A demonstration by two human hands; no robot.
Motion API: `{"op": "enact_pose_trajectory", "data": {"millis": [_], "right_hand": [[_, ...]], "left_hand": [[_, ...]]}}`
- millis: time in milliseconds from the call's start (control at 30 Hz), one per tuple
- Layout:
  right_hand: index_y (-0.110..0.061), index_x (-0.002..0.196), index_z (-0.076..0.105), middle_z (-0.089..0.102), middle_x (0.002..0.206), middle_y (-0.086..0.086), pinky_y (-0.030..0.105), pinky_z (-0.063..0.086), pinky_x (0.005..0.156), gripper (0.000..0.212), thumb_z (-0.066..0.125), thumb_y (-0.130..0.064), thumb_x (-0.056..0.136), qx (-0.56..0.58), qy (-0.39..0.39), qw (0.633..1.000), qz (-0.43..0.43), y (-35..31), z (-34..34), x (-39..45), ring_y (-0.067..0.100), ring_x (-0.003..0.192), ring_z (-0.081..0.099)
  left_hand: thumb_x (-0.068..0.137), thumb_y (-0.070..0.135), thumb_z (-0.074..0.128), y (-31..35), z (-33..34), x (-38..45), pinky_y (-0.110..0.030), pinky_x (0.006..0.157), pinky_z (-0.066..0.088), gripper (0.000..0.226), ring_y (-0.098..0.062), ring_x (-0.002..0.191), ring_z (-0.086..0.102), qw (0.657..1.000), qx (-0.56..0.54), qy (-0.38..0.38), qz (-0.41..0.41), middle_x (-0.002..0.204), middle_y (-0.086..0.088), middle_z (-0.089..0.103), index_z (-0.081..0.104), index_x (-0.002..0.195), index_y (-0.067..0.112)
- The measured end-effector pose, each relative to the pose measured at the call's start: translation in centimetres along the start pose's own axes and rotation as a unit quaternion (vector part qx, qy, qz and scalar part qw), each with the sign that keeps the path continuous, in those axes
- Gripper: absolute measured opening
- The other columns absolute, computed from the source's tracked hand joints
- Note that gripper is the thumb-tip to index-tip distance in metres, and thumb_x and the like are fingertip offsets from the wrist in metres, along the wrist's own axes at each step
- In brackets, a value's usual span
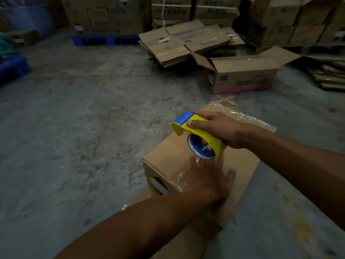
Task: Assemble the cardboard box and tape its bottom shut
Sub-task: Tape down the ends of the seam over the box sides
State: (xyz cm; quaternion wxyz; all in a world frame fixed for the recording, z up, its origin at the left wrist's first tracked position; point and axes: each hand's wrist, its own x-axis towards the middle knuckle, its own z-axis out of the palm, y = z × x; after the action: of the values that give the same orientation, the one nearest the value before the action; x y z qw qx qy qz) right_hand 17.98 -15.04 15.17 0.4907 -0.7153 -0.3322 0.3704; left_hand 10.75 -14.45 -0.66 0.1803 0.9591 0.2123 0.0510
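Now R hand point(216, 128) clamped on yellow tape dispenser point(197, 133), L hand point(209, 176) flat, fingers apart, on cardboard box point(168, 157) w/ clear tape.

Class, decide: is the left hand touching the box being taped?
Touching. The head view shows the left hand pressed flat, fingers spread, on the taped seam atop the box.

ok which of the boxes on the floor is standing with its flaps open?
The pink-banded box beyond the hands, flaps splayed open at the top. The box under the left hand has its flaps closed with tape across them; the stack behind lies flattened.
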Motion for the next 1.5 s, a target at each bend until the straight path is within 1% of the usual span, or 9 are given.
{"op": "enact_pose_trajectory", "data": {"millis": [267, 333, 433, 533, 633, 833, 1033, 1300, 1500], "right_hand": [[-0.039, 0.127, 0.059, 0.059, 0.073, 0.006, 0.027, 0.048, 0.042, 0.038, 0.064, -0.032, 0.090, 0.012, -0.058, 0.998, -0.002, -1.0, -2.3, -0.6, 0.014, 0.049, 0.054], [-0.042, 0.127, 0.057, 0.056, 0.073, 0.006, 0.026, 0.047, 0.041, 0.038, 0.063, -0.031, 0.091, 0.029, -0.063, 0.998, 0.002, -1.3, -3.1, -0.9, 0.014, 0.048, 0.052], [-0.038, 0.134, 0.052, 0.053, 0.079, 0.008, 0.024, 0.046, 0.041, 0.042, 0.059, -0.033, 0.093, 0.046, -0.058, 0.997, 0.001, -1.3, -4.5, -1.7, 0.012, 0.048, 0.050], [-0.025, 0.135, 0.050, 0.058, 0.058, -0.004, 0.022, 0.044, 0.039, 0.039, 0.049, -0.036, 0.097, 0.042, -0.050, 0.998, 0.001, -1.5, -5.9, -2.8, 0.008, 0.042, 0.048], [-0.026, 0.116, 0.056, 0.056, 0.048, -0.006, 0.023, 0.041, 0.039, 0.022, 0.045, -0.033, 0.099, 0.028, -0.054, 0.998, 0.007, -1.5, -6.9, -4.2, 0.007, 0.037, 0.046], [-0.029, 0.125, 0.052, 0.057, 0.051, -0.003, 0.026, 0.045, 0.041, 0.027, 0.049, -0.029, 0.098, 0.008, -0.073, 0.997, 0.029, -0.4, -8.1, -5.1, 0.009, 0.038, 0.049], [-0.048, 0.126, 0.053, 0.061, 0.072, 0.003, 0.026, 0.048, 0.041, 0.037, 0.057, -0.032, 0.092, 0.007, -0.074, 0.997, 0.037, 0.4, -8.8, -5.2, 0.012, 0.046, 0.051], [-0.044, 0.122, 0.057, 0.059, 0.072, 0.006, 0.025, 0.046, 0.038, 0.035, 0.061, -0.034, 0.089, -0.002, -0.076, 0.996, 0.043, 0.9, -7.1, -5.1, 0.012, 0.045, 0.051], [-0.036, 0.140, 0.046, 0.062, 0.073, 0.008, 0.028, 0.051, 0.047, 0.050, 0.061, -0.035, 0.091, -0.025, -0.097, 0.993, 0.065, 1.8, -2.4, -4.3, 0.015, 0.052, 0.056]], "left_hand": [[0.096, 0.052, 0.029, 3.4, -1.2, 2.1, -0.063, 0.113, 0.003, 0.061, -0.037, 0.143, 0.022, 0.998, -0.066, -0.020, -0.012, 0.154, -0.013, 0.029, 0.029, 0.147, 0.019], [0.096, 0.049, 0.041, 2.4, -3.5, 2.5, -0.055, 0.114, 0.016, 0.055, -0.033, 0.137, 0.034, 0.984, -0.179, -0.009, 0.006, 0.147, -0.012, 0.041, 0.041, 0.141, 0.017], [0.093, 0.028, 0.055, -0.5, -6.9, 3.2, -0.020, 0.096, 0.045, 0.039, -0.018, 0.105, 0.056, 0.929, -0.371, -0.001, -0.019, 0.122, -0.004, 0.061, 0.057, 0.129, 0.014], [0.094, 0.021, 0.050, -3.7, -10.8, 4.5, -0.028, 0.071, 0.050, 0.020, -0.020, 0.082, 0.064, 0.849, -0.507, -0.044, -0.140, 0.101, -0.005, 0.068, 0.063, 0.107, 0.013], [0.095, 0.054, 0.040, -6.6, -14.6, 5.0, -0.028, 0.063, 0.046, 0.053, -0.020, 0.073, 0.065, 0.735, -0.615, -0.174, -0.229, 0.090, -0.007, 0.068, 0.066, 0.107, 0.009], [0.084, 0.065, 0.053, -6.2, -16.9, 3.5, -0.028, 0.064, 0.048, 0.068, -0.015, 0.076, 0.064, 0.665, -0.676, -0.253, -0.191, 0.094, -0.005, 0.069, 0.067, 0.115, 0.007], [0.077, 0.030, 0.072, -4.6, -16.6, 3.8, -0.025, 0.065, 0.050, 0.034, -0.014, 0.078, 0.065, 0.671, -0.663, -0.260, -0.207, 0.100, -0.007, 0.070, 0.070, 0.102, 0.006], [0.095, 0.012, 0.052, -3.9, -15.4, 4.4, -0.025, 0.062, 0.047, 0.012, -0.011, 0.058, 0.065, 0.692, -0.642, -0.227, -0.239, 0.064, -0.003, 0.068, 0.062, 0.088, 0.010], [0.100, 0.013, 0.041, -8.2, -15.8, 4.8, -0.019, 0.054, 0.045, 0.023, -0.009, 0.060, 0.050, 0.810, -0.496, -0.215, -0.226, 0.064, 0.001, 0.056, 0.056, 0.082, 0.015]]}}
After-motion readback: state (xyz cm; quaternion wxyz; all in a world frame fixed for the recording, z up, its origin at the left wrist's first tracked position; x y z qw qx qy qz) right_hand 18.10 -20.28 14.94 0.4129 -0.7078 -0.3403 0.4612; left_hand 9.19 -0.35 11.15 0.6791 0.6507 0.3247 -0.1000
